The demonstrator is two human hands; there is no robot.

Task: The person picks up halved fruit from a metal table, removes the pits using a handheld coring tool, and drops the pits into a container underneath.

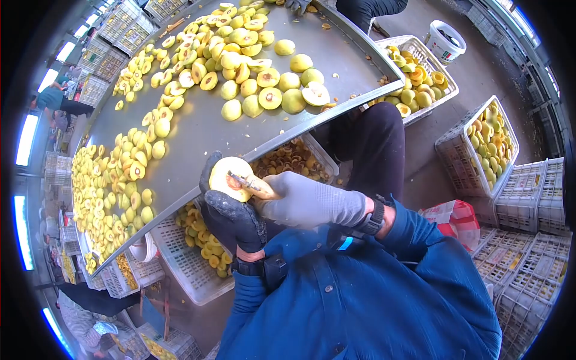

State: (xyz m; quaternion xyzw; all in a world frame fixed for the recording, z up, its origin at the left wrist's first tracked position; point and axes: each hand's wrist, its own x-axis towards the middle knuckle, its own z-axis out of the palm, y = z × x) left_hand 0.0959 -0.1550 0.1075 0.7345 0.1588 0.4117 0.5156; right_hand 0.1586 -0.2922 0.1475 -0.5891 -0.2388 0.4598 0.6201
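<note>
My left hand, in a black glove, holds a halved yellow fruit with its cut face up, just over the near edge of the metal table. In a grey glove, my right hand grips a small tool with a pale handle; its metal tip touches the brown middle of the fruit. Many fruit halves lie across the table, some cut side up and others with the skin up.
Below the table edge are a crate of fruit and a crate of brown scraps. Full crates and a white bucket stand at the right. A co-worker's gloved hand is at the table's far edge.
</note>
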